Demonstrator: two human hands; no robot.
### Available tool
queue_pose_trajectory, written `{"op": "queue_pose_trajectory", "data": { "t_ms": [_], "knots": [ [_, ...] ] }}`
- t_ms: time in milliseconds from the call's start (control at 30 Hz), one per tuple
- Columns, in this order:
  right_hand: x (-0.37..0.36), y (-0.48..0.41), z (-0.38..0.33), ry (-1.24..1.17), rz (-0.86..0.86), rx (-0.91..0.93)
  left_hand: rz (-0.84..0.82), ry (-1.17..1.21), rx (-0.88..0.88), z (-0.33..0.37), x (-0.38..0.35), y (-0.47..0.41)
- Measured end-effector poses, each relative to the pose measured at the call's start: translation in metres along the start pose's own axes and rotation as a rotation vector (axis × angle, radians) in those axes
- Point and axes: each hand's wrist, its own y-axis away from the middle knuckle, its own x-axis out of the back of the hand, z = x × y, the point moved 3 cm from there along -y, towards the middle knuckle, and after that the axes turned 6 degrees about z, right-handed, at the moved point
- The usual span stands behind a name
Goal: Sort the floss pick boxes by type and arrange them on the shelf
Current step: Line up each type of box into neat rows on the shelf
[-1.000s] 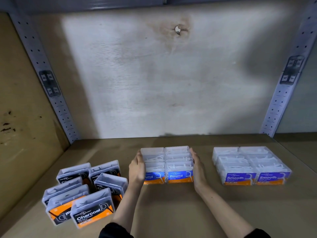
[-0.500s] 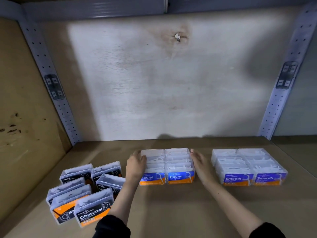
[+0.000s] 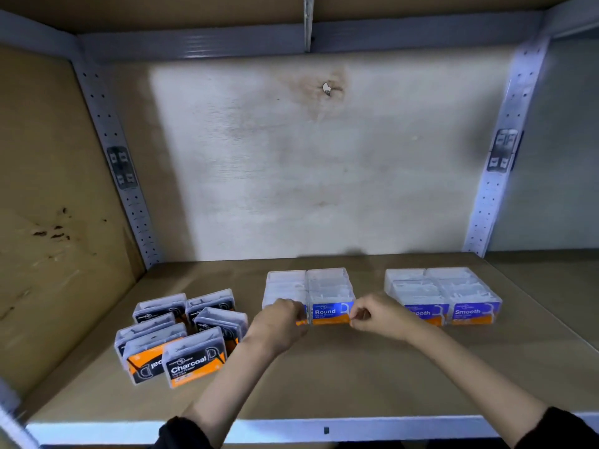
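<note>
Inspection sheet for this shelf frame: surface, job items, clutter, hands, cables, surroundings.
Surface: brown shelf board with a pale metal front edge.
Job's things: Round boxes in a tidy two-column block, centre; Smooth boxes likewise, right; Charcoal boxes loose and skewed, left.
Clutter: nothing seen.
Hands: left hand and right hand, fingers curled, at the Round block's front; grip unclear.
Cables: nothing seen.
Surroundings: stained back panel with a hole; perforated metal uprights at both sides.
</note>
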Motion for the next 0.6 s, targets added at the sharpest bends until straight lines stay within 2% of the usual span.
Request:
{"op": "queue_pose_trajectory", "data": {
  "t_ms": [133,267,600],
  "knots": [
    [-0.01,0.016,-0.016,0.063,-0.14,0.012,-0.104,-0.065,-0.057,0.006,-0.01,0.031],
    [-0.015,0.02,-0.031,0.087,-0.163,0.033,-0.118,-0.094,-0.097,0.001,-0.009,0.052],
    [-0.03,0.008,-0.09,0.03,-0.14,0.195,-0.065,-0.128,0.049,-0.027,0.012,0.08]
  ]
}}
